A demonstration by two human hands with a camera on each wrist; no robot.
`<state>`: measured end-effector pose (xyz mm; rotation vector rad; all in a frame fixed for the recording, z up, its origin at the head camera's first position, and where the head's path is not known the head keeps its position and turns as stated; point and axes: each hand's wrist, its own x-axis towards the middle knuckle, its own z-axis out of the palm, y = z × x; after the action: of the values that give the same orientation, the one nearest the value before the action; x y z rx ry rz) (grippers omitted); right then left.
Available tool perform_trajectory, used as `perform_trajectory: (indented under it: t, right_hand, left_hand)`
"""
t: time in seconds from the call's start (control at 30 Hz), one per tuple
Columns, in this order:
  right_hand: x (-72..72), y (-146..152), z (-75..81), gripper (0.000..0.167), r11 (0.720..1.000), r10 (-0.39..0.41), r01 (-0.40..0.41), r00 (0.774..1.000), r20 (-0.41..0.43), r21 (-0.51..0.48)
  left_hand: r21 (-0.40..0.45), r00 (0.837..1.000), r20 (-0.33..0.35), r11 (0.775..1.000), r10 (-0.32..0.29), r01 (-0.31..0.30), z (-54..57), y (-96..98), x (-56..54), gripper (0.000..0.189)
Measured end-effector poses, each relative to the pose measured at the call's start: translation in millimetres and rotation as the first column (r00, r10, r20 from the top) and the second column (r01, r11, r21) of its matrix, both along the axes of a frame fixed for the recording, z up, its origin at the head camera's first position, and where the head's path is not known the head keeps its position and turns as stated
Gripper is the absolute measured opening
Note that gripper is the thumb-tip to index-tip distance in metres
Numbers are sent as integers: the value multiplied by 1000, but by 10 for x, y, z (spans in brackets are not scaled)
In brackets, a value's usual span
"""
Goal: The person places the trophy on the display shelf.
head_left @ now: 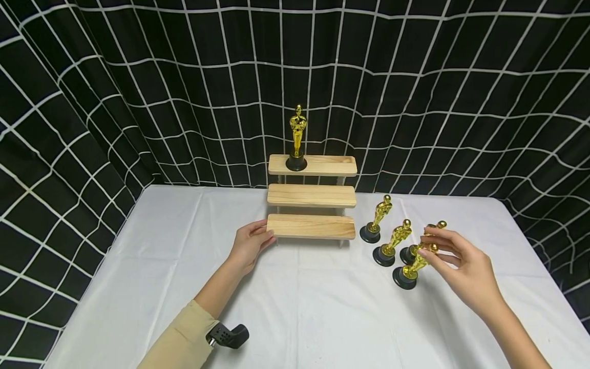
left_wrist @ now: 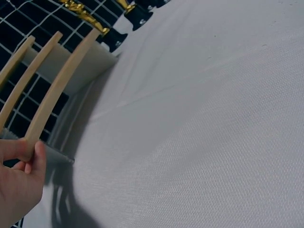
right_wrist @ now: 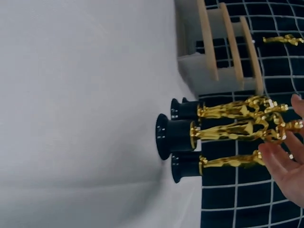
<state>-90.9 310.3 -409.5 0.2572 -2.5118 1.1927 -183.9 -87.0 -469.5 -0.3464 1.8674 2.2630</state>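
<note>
A three-tier wooden display stand (head_left: 311, 226) stands at the back of the table. My left hand (head_left: 251, 245) pinches the left end of its lowest board, thumb and fingers also showing in the left wrist view. One gold trophy figurine (head_left: 297, 130) on a black base is upright on the top board, left of centre. Several like it stand on the table right of the stand. My right hand (head_left: 465, 266) is around the upper part of the nearest figurine (head_left: 412, 269), its fingers spread with a gap about the head (right_wrist: 294, 125). That figurine's base (right_wrist: 175, 135) is on the cloth.
Close to the nearest figurine stand another figurine (head_left: 395, 241), one beside the stand (head_left: 377, 218), and one partly hidden behind my right hand (head_left: 407, 254). White cloth (head_left: 322, 318) covers the table. A black curtain with a white grid (head_left: 221, 102) hangs behind and at the sides.
</note>
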Motion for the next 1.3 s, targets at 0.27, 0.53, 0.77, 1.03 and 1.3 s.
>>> perform_trajectory:
  t: [0.27, 0.53, 0.77, 1.03, 1.3]
  right_hand:
    - [66, 18, -67, 47, 1000, 10, -11, 1000, -5, -26]
    - [104, 10, -85, 48, 999, -2, 0, 1000, -24, -55]
    - [108, 9, -91, 49, 999, -34, 33, 999, -39, -21]
    - [74, 24, -59, 49, 999, -32, 31, 998, -56, -29]
    - [47, 21, 49, 50, 1000, -7, 7, 996, -84, -4]
  left_hand:
    - [14, 1000, 0, 1000, 6, -6, -22, 15, -20, 46]
    - [12, 1000, -2, 1000, 1, -1, -18, 11, -18, 46]
    - [11, 1000, 0, 1000, 2, -2, -6, 12, -14, 47]
    - [-14, 1000, 6, 1000, -2, 2, -22, 0, -13, 46]
    - [-23, 1000, 2, 1000, -9, 9, -7, 2, 3, 46]
